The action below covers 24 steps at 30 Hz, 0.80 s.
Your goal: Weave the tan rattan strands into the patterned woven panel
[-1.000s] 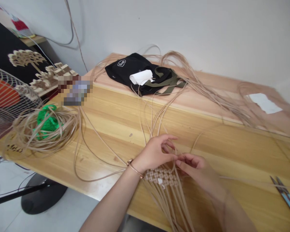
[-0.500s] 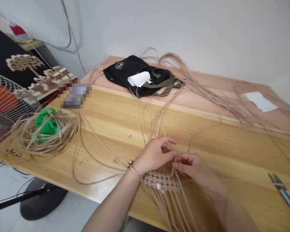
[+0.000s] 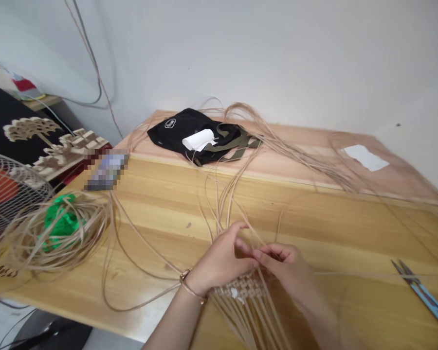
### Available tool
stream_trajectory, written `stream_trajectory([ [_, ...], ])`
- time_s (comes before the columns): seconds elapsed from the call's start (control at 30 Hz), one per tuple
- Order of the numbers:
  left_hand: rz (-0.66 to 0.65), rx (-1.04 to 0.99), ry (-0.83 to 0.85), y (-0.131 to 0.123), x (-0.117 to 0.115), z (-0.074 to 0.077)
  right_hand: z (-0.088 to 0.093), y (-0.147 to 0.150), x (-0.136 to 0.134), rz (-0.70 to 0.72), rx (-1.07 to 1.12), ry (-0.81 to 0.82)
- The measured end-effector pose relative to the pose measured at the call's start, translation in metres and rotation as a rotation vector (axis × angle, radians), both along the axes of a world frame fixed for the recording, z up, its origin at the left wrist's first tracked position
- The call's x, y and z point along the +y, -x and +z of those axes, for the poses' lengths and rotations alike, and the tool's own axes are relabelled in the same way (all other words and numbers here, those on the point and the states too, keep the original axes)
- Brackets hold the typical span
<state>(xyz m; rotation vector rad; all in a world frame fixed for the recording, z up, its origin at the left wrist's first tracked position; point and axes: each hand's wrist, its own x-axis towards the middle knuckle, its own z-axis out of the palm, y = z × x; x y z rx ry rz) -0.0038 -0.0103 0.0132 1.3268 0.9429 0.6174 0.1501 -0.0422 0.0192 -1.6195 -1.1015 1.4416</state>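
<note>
A small woven panel (image 3: pixel 246 287) of pale tan strips lies near the table's front edge, with loose strips running out toward me and away from me. Over its far edge my left hand (image 3: pixel 228 255), wearing a bracelet, has thumb and fingers closed at a strip. My right hand (image 3: pixel 282 260) meets it there, thumb and forefinger pinching a tan weaving strip (image 3: pixel 253 233). The fingertips nearly touch, and the exact crossing of strips between them is hidden. A scrap of white (image 3: pixel 235 293) sits on the weave.
Blue-handled scissors (image 3: pixel 423 291) lie at the right, blades apart. A coil of strips (image 3: pixel 95 214) with green material (image 3: pixel 60 218) is at the left, near a fan (image 3: pixel 0 184). Behind are a black bag (image 3: pixel 178 129), white paper (image 3: pixel 365 158) and a strip bundle (image 3: pixel 295 153).
The view has tilted up and shifted slightly right, so the tabletop sits lower in the frame. Both hands stay together at the weave's far edge, with the fingers slightly rearranged.
</note>
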Motion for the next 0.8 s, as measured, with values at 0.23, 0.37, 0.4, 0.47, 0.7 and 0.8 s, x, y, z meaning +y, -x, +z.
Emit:
stream_trajectory([
  [0.23,0.008,-0.182,0.244,-0.004,0.004,-0.004,-0.001,0.009,0.000,-0.084,0.047,-0.098],
  [0.37,-0.002,-0.245,0.306,-0.002,0.007,-0.001,0.001,0.010,-0.001,-0.179,0.100,-0.079],
  [0.4,-0.004,-0.237,0.307,-0.002,0.007,0.000,0.002,0.010,-0.001,-0.189,0.104,-0.074],
  [0.47,0.000,-0.197,0.293,-0.002,0.007,0.002,0.002,0.011,-0.001,-0.188,0.108,-0.072],
  [0.7,-0.001,-0.096,0.255,-0.006,0.008,0.006,0.003,0.001,-0.004,-0.292,0.223,-0.017],
  [0.8,0.006,-0.071,0.227,-0.007,0.008,0.005,0.010,-0.011,-0.009,-0.243,0.307,-0.055],
])
